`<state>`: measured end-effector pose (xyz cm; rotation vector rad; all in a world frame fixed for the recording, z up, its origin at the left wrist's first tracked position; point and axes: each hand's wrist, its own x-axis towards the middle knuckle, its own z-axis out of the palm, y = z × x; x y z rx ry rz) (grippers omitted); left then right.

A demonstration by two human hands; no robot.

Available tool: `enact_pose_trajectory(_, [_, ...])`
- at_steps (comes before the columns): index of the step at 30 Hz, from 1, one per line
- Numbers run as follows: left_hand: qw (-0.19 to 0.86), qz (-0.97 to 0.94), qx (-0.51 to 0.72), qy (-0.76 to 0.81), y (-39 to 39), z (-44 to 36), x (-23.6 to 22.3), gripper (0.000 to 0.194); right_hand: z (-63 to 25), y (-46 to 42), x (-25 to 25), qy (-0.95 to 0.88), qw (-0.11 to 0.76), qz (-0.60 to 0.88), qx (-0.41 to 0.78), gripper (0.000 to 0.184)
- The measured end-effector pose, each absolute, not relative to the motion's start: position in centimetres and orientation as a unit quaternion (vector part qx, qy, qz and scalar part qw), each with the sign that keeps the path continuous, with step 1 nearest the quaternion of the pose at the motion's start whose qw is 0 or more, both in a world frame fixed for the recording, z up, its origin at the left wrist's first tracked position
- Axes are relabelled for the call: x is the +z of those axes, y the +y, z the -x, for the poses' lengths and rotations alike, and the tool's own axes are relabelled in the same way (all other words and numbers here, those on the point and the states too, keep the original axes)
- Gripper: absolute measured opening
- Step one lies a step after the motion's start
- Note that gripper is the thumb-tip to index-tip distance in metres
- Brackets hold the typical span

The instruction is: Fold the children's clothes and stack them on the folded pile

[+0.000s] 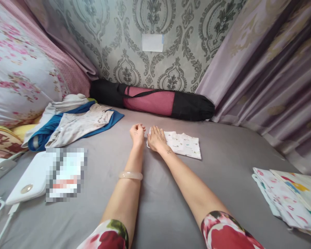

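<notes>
A small white garment (pixel 186 144) with a tiny scattered print lies folded flat on the grey bed sheet. Its left end is under my right hand (pixel 156 139), which presses down with the palm flat and the fingers stretched out. Just left of the garment, my left hand (pixel 138 134) hovers or rests with its fingers curled in, and nothing shows in them. A small gap separates the two hands. A pale bangle (pixel 131 175) circles my left forearm.
A black and pink long bag (pixel 149 101) lies along the wall. Loose clothes (pixel 80 121) are heaped at the left, near a white power bank (pixel 32 178) with cables and a blurred-out screen (pixel 67 174). Folded printed clothes (pixel 291 199) are stacked at the right.
</notes>
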<state>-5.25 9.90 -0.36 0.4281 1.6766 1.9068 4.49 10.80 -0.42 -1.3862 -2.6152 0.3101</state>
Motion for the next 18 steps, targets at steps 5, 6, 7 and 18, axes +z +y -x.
enact_pose_trajectory(5, [0.261,-0.133,0.716,0.633,9.9,5.7,-0.4,0.018,-3.5,10.4,-1.5,-0.88,0.078,0.453,0.116,0.062])
enact_pose_trajectory(6, [0.263,-0.134,0.716,0.633,9.9,5.7,-0.4,0.018,-3.5,10.3,-1.6,-0.879,0.075,0.455,0.118,0.062])
enact_pose_trajectory(7, [0.264,-0.136,0.715,0.633,9.9,5.7,-0.4,0.018,-3.5,10.3,-1.7,-0.879,0.072,0.456,0.119,0.062])
enact_pose_trajectory(18, [0.27,-0.161,0.71,0.63,10.0,5.2,-0.6,0.019,-4.6,10.5,-0.8,-0.877,0.079,0.461,0.114,0.06])
